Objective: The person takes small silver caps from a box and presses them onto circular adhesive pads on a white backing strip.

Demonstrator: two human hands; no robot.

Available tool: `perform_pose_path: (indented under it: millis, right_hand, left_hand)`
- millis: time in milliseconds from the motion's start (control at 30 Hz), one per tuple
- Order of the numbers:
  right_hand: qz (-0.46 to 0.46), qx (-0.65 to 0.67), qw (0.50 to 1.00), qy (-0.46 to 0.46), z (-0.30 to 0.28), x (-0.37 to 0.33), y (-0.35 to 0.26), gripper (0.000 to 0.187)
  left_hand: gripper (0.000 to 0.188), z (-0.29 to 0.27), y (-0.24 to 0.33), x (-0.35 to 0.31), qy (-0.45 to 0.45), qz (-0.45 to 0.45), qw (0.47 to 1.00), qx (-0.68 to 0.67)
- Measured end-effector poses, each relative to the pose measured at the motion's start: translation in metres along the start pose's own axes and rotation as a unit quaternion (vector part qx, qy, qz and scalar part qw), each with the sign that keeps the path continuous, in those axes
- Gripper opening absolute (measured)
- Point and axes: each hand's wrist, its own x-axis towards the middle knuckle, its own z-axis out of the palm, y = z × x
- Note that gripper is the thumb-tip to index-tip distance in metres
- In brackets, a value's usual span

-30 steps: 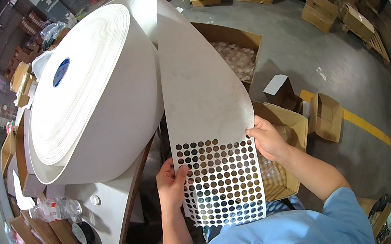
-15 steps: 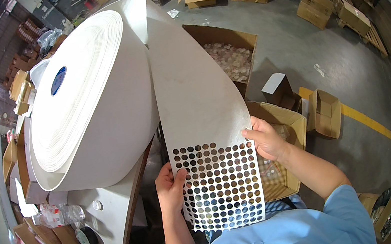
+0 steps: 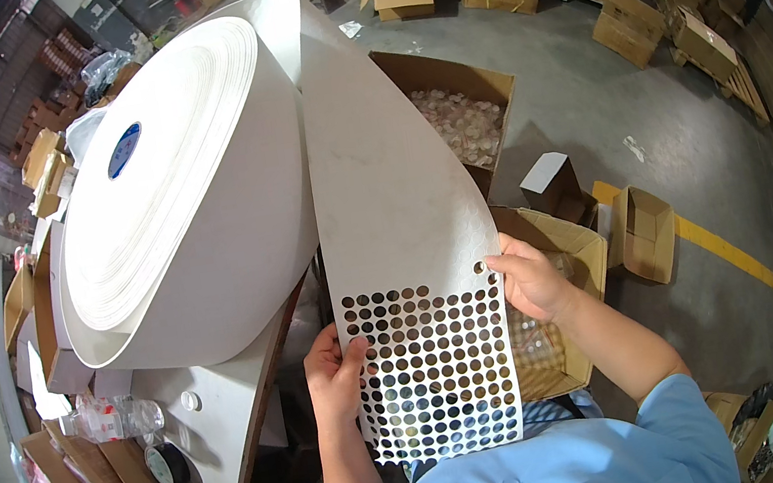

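- The white sheet (image 3: pixel 385 162) is in front of the person, between both hands; its far end rises toward the big white roll (image 3: pixel 191 201) on the left, beyond the near part of the bench (image 3: pixel 216 407).
- The left hand (image 3: pixel 334 374) pinches the left edge, thumb on top; its other fingers are partly hidden.
- The right hand (image 3: pixel 530 275) pinches the right edge, farther up, between thumb and fingers.
- The near part is already full of round holes, in many rows. The last long row stops partway, and a hole or two lie beside the right thumb.
- The far part looks whole, so I judge that most of the material is not yet cut.
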Motion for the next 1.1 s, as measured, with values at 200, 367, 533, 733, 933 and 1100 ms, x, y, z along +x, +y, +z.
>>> perform_pose_path:
  millis: [200, 367, 533, 733, 933, 1100]
  right_hand:
    - [0.028, -0.040, 0.998, -0.048, 0.003, -0.007, -0.015, 0.033]
    - [0.008, -0.086, 0.996, 0.011, 0.005, -0.003, -0.004, 0.036]
    - [0.047, 0.007, 0.999, 0.018, 0.002, -0.001, -0.004, 0.029]
    - [0.049, -0.018, 0.997, 0.051, 0.004, -0.002, 0.003, 0.025]
    - [0.086, 0.034, 0.995, 0.037, 0.014, -0.005, -0.006, 0.025]
    - [0.043, -0.089, 0.995, 0.001, 0.004, -0.004, -0.003, 0.029]
  left_hand:
    - [0.019, 0.000, 0.007, 0.000, 0.017, 0.004, 1.000, -0.019]
    - [0.018, -0.003, 0.004, 0.000, 0.003, 0.010, 1.000, -0.029]
    - [0.018, -0.003, 0.001, 0.001, -0.005, 0.016, 0.999, -0.034]
    - [0.017, 0.001, 0.007, 0.000, 0.004, 0.026, 0.999, -0.030]
    - [0.018, -0.003, 0.002, 0.002, 0.009, 0.034, 0.999, -0.033]
    - [0.018, -0.003, 0.000, 0.001, 0.005, 0.033, 0.999, -0.033]
